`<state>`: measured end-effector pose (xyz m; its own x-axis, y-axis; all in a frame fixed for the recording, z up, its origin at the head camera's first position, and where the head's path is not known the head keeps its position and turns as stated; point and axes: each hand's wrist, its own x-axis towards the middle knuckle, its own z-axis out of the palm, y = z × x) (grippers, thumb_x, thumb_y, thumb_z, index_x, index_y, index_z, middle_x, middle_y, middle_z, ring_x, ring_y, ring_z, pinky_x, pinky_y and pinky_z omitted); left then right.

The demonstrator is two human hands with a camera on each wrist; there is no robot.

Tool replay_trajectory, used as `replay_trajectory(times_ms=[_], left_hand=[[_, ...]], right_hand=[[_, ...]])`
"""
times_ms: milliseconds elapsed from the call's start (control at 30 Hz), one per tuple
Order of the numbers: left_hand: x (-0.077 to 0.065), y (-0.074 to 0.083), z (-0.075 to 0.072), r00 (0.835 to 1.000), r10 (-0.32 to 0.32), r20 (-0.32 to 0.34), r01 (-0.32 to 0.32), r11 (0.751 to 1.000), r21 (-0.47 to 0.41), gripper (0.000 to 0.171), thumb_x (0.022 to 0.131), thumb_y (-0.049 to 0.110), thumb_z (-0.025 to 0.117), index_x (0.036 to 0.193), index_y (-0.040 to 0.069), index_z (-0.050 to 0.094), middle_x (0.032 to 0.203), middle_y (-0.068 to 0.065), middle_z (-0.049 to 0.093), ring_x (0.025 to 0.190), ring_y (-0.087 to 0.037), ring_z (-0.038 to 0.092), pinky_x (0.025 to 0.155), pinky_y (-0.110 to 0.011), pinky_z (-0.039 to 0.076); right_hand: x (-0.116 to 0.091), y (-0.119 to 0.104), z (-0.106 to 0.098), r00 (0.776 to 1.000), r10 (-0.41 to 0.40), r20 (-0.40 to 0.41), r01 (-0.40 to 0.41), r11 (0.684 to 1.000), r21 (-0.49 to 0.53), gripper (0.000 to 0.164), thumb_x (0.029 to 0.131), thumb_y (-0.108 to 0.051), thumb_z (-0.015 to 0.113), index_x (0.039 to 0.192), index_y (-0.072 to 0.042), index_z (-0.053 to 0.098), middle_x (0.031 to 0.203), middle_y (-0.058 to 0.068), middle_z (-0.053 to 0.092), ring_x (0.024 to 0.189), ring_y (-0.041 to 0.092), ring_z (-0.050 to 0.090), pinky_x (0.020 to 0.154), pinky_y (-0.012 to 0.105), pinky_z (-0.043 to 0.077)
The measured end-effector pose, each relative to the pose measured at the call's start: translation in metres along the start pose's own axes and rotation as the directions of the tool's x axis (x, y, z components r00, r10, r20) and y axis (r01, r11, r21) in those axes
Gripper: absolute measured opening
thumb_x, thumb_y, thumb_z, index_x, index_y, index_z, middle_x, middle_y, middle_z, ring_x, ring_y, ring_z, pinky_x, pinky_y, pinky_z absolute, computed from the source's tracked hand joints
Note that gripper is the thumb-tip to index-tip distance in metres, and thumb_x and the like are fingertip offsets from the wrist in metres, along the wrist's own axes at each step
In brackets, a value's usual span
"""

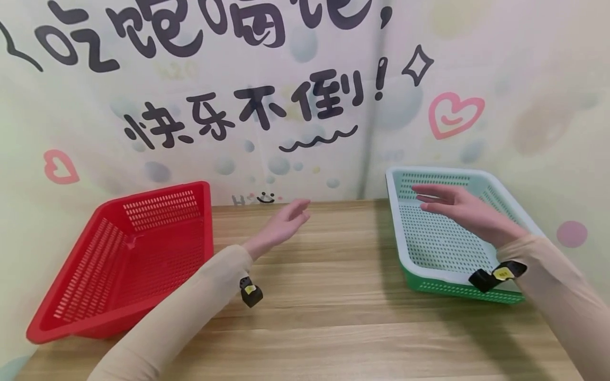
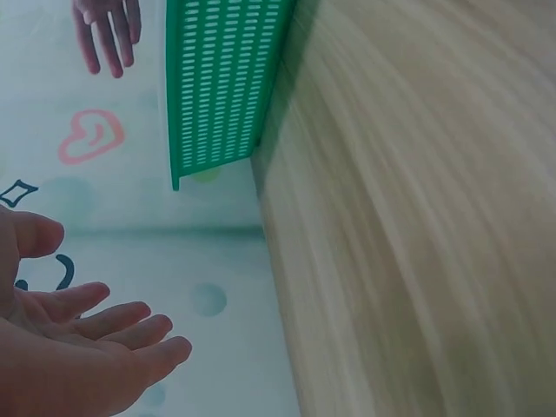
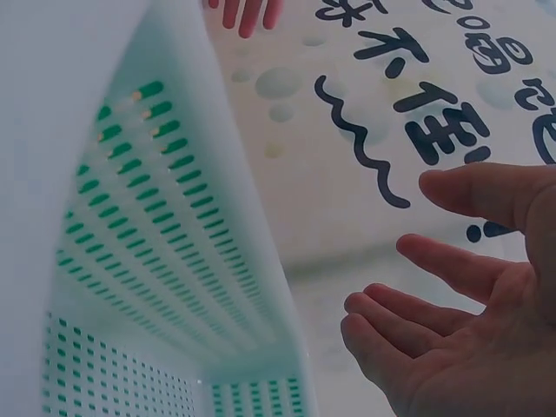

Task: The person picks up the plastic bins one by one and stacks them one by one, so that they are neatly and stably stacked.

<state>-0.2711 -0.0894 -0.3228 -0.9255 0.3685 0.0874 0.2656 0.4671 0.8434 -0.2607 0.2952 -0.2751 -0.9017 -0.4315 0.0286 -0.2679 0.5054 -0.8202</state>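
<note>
My left hand (image 1: 282, 225) hovers over the wooden table, a little right of the red plastic basket (image 1: 206, 222), and holds nothing. In the left wrist view its fingers (image 2: 130, 326) are loosely extended. Above the green-and-white basket (image 1: 405, 254) on the right is my right hand (image 1: 457, 206), its fingers pointing left. The right wrist view shows that palm bare, with relaxed fingers (image 3: 391, 321) beside the basket's white rim. Both baskets have slotted walls and perforated bottoms, and no items show inside them.
The wooden table (image 1: 305, 317) runs back to a printed wall cloth (image 1: 333, 174) with large dark characters and pink hearts. Each sleeve carries a small black wrist camera, one on the left (image 1: 251, 293) and another on the right (image 1: 486, 279).
</note>
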Motion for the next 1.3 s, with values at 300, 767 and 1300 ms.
replay_trajectory(times_ms=[300,767,1300], left_hand=[[-0.024,-0.015,-0.016,1.0,-0.031,-0.005,0.031,0.999,-0.028,0.05,0.103,0.02,0.043,0.148,-0.001,0.032,0.149,-0.023,0.034,0.134,-0.038,0.036,0.108,-0.049,0.033],[-0.053,-0.018,-0.067,0.995,-0.067,-0.07,0.067,0.998,-0.003,0.052,0.104,0.021,0.043,0.15,0.002,0.029,0.151,-0.021,0.033,0.138,-0.038,0.03,0.108,-0.053,0.03],[-0.102,-0.036,-0.112,0.968,-0.125,-0.217,0.115,0.992,-0.06,0.061,0.102,0.027,0.047,0.153,0.006,0.021,0.154,-0.019,0.027,0.137,-0.039,0.028,0.107,-0.057,0.029]], right_hand=[[0.02,-0.012,0.016,0.999,0.02,0.037,-0.021,0.999,0.025,0.063,0.097,-0.033,0.059,0.149,-0.008,0.035,0.151,0.018,0.034,0.137,0.037,0.031,0.107,0.063,0.023],[0.048,-0.023,0.042,0.998,0.027,0.055,-0.031,0.997,0.066,0.059,0.096,-0.037,0.059,0.147,-0.013,0.041,0.148,0.011,0.04,0.137,0.031,0.033,0.11,0.058,0.022],[0.088,-0.041,0.079,0.992,-0.051,0.112,0.038,0.992,0.123,0.049,0.098,-0.023,0.056,0.143,-0.007,0.044,0.146,0.014,0.042,0.133,0.032,0.039,0.11,0.053,0.025]])
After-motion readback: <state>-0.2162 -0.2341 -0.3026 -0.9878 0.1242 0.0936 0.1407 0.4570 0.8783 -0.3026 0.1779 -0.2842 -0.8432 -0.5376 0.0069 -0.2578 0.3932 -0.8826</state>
